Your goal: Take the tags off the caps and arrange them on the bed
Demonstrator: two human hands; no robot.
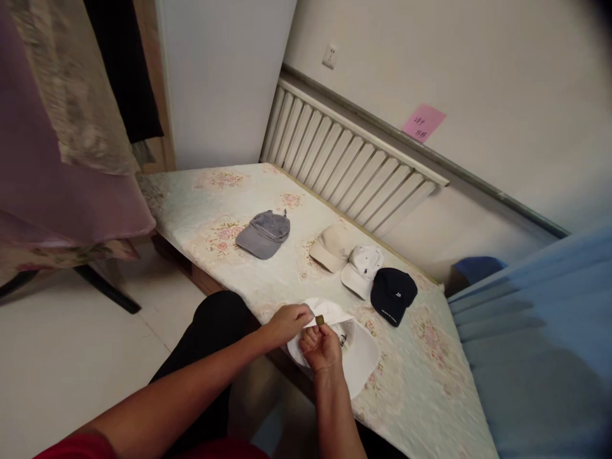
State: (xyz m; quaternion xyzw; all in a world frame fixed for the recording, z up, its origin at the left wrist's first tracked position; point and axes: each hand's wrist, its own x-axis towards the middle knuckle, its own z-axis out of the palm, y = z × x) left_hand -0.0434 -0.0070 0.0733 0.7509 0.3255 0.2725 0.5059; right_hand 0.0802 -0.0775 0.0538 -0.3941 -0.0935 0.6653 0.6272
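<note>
My left hand [287, 324] and my right hand [321, 347] meet over a white cap [356, 360] lying upside down at the near edge of the bed [430, 382], just in front of my knee. Both grips are pressed to a pinch on the cap's back strap, where a small brass-coloured buckle [320, 319] shows between my fingertips. The cap is soft and pale, its inside facing up, with a small dark label visible inside. It sits close to the bed's near edge, which runs diagonally past my hands. Beyond it, near but apart, lies a dark navy cap [393, 294], touching a white cap with a small emblem [362, 270], then a beige cap [331, 247]. A grey cap [264, 234] lies well apart to the left, with bare floral cover around it. A slatted headboard [349, 167] bounds the far side.
</note>
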